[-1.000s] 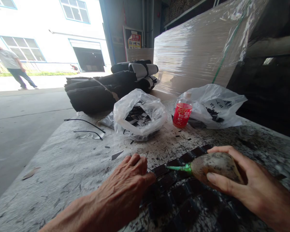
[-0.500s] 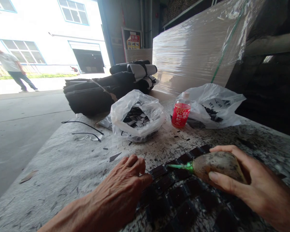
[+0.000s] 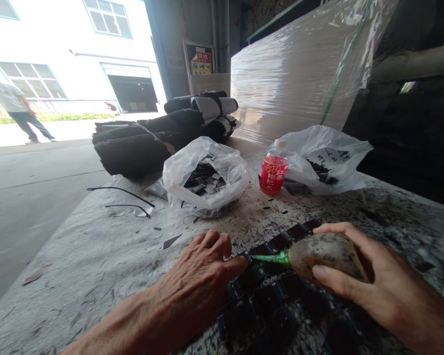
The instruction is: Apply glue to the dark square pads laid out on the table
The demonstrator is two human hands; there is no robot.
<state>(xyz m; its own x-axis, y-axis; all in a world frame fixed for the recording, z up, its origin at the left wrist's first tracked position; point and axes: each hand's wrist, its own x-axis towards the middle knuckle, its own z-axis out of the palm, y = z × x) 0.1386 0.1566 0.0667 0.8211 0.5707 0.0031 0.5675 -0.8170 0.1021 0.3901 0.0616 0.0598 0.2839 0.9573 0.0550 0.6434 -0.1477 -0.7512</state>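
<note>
My right hand [image 3: 370,276] is wrapped round a worn brownish glue bottle [image 3: 327,256], which lies tilted with its green nozzle [image 3: 268,258] pointing left. Under the nozzle, rows of dark square pieces [image 3: 277,293] lie on the stained table. My left hand [image 3: 207,266] rests at the left end of these rows, fingers curled and thumb and forefinger near the nozzle tip; anything between its fingers is too hidden to make out.
Beyond the hands stand an open plastic bag [image 3: 207,180] of small dark pieces, a red-labelled bottle [image 3: 274,170] and a second bag [image 3: 340,162]. Glasses [image 3: 124,197] lie left, near black rolls [image 3: 140,148]. A person [image 3: 17,106] is outside.
My left hand has shifted slightly right, its thumb now closer to the nozzle tip. The glue bottle and my right hand have moved slightly left in view, along with the whole scene.
</note>
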